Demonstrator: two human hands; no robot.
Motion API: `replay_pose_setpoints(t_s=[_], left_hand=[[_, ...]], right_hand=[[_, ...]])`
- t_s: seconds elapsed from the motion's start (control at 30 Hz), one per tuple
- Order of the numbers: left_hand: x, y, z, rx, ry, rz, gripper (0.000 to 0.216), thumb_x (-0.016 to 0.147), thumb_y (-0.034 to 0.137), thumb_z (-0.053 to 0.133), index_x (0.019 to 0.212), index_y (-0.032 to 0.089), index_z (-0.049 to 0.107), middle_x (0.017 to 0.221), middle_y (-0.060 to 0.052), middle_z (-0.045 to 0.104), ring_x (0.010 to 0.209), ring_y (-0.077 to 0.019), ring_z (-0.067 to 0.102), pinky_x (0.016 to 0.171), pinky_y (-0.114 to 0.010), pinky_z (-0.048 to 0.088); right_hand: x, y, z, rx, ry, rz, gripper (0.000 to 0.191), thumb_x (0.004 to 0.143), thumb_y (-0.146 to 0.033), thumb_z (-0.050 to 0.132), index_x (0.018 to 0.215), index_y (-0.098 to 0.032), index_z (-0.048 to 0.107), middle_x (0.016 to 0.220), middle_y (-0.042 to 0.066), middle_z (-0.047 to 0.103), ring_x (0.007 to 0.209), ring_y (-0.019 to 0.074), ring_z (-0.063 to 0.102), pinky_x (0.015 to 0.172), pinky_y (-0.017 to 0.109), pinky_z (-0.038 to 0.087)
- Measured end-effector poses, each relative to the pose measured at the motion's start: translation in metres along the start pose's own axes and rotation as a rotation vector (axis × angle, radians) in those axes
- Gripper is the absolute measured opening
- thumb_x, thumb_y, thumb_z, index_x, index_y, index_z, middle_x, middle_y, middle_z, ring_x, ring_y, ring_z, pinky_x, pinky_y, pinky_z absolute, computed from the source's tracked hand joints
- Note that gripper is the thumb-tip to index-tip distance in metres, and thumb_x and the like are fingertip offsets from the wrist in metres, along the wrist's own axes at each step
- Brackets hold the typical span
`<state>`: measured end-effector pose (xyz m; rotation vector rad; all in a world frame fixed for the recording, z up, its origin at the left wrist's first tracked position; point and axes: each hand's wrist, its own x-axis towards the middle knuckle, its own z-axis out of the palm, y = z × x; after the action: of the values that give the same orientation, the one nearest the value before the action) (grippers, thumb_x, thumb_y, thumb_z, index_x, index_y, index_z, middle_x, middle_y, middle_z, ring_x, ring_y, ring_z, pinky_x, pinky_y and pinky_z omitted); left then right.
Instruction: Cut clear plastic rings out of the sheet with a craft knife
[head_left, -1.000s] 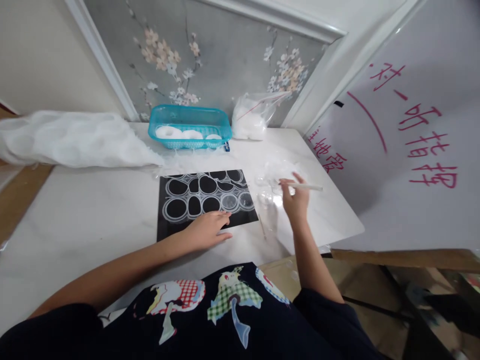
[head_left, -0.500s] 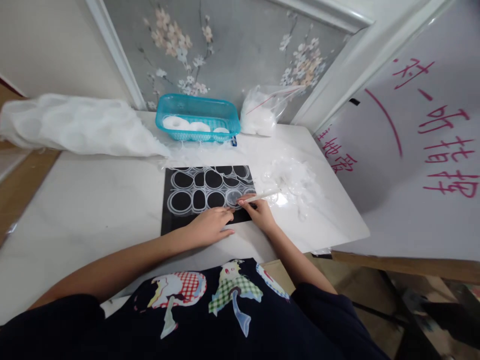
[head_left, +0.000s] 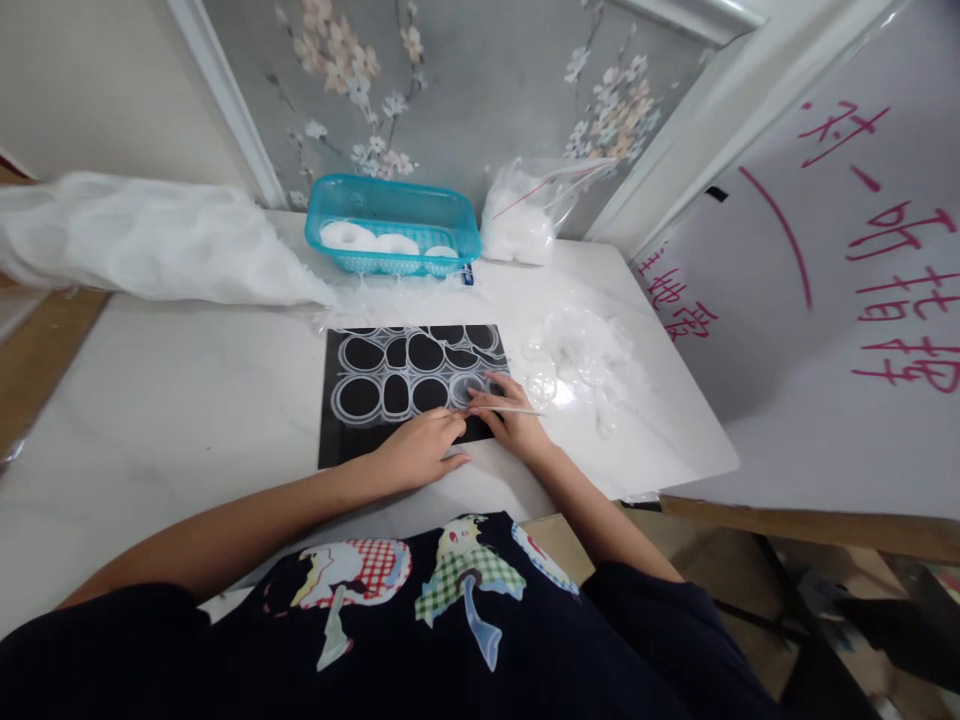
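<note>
A black sheet lies on the table, bearing a clear film with rows of round cut-outs. One clear disc sits in the lower row near my right hand. My right hand is over the sheet's right edge, a thin white stick lying across it between the fingers; the fingertips reach toward the disc. Near the sheet's lower edge rests my left hand, its fingers low on the sheet and its thumb apart. I see nothing held in it.
Behind the sheet stands a blue basket with white rounds inside. A zip bag of white material is beside it. Loose clear film scraps lie at right, a white padded roll at left. A whiteboard borders the table's right.
The stick has tipped from slanting up to the right to nearly level. My right hand's fingers have stretched out over the sheet. My left hand has barely moved.
</note>
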<state>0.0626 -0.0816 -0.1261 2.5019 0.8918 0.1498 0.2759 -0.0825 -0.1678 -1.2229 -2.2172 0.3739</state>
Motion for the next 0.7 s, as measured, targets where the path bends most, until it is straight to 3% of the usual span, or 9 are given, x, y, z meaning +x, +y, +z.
replay_pose_setpoints(t_s=[0.07, 0.13, 0.23, 0.33, 0.4, 0.5, 0.7], left_hand=[[0.001, 0.001, -0.003, -0.025, -0.027, -0.024, 0.021, 0.090, 0.033, 0.066, 0.099, 0.014, 0.063, 0.119, -0.015, 0.068, 0.116, -0.0299, 0.061, 0.098, -0.040, 0.050], [0.002, 0.001, -0.005, -0.042, -0.054, -0.044, 0.021, 0.089, 0.034, 0.068, 0.095, 0.014, 0.063, 0.118, -0.016, 0.069, 0.115, -0.0307, 0.061, 0.094, -0.040, 0.051], [0.000, 0.001, -0.009, -0.061, -0.058, -0.048, 0.019, 0.087, 0.032, 0.070, 0.086, 0.015, 0.061, 0.131, -0.017, 0.064, 0.121, -0.0301, 0.059, 0.096, -0.039, 0.051], [-0.002, -0.001, -0.013, -0.074, -0.045, -0.035, 0.021, 0.088, 0.031, 0.070, 0.079, 0.017, 0.059, 0.138, -0.014, 0.062, 0.118, -0.0267, 0.062, 0.094, -0.037, 0.051], [-0.002, -0.002, -0.013, -0.054, -0.021, -0.023, 0.022, 0.089, 0.033, 0.069, 0.078, 0.017, 0.059, 0.132, -0.013, 0.066, 0.107, -0.0247, 0.067, 0.089, -0.036, 0.053], [0.001, -0.002, -0.006, -0.002, 0.053, 0.035, 0.021, 0.094, 0.035, 0.064, 0.085, 0.016, 0.063, 0.123, -0.013, 0.071, 0.105, -0.0253, 0.068, 0.093, -0.039, 0.052], [0.016, 0.003, 0.019, 0.189, 0.128, 0.291, 0.039, 0.096, 0.044, 0.060, 0.115, 0.010, 0.065, 0.140, -0.020, 0.060, 0.131, -0.0320, 0.056, 0.110, -0.044, 0.044]], right_hand=[[0.002, 0.003, 0.001, -0.086, -0.049, -0.132, 0.021, 0.098, -0.024, 0.054, 0.102, -0.029, 0.075, 0.116, 0.003, 0.077, 0.131, 0.0262, 0.056, 0.116, 0.052, 0.038], [0.010, 0.011, -0.004, -0.144, -0.005, -0.174, 0.018, 0.096, -0.023, 0.059, 0.097, -0.032, 0.074, 0.111, -0.002, 0.078, 0.120, 0.0232, 0.063, 0.115, 0.048, 0.039], [0.029, 0.035, -0.032, -0.231, 0.328, 0.026, 0.025, 0.100, -0.026, 0.050, 0.097, -0.031, 0.074, 0.102, 0.002, 0.076, 0.111, 0.0251, 0.065, 0.113, 0.053, 0.039], [0.038, 0.060, -0.067, -0.296, 0.670, 0.231, 0.048, 0.105, -0.025, 0.022, 0.117, -0.015, 0.067, 0.118, 0.018, 0.068, 0.126, 0.0352, 0.055, 0.110, 0.070, 0.029], [0.031, 0.067, -0.079, -0.309, 0.776, 0.360, 0.040, 0.103, -0.032, 0.034, 0.103, -0.016, 0.070, 0.109, 0.016, 0.072, 0.124, 0.0357, 0.058, 0.109, 0.069, 0.032], [0.010, 0.055, -0.069, -0.222, 0.640, 0.406, 0.030, 0.095, -0.036, 0.052, 0.077, -0.021, 0.070, 0.089, 0.009, 0.077, 0.122, 0.0354, 0.061, 0.111, 0.066, 0.032], [-0.016, 0.009, -0.020, 0.233, 0.354, 0.457, 0.029, 0.095, -0.041, 0.055, 0.091, -0.024, 0.077, 0.098, 0.008, 0.080, 0.116, 0.0297, 0.066, 0.106, 0.052, 0.045]])
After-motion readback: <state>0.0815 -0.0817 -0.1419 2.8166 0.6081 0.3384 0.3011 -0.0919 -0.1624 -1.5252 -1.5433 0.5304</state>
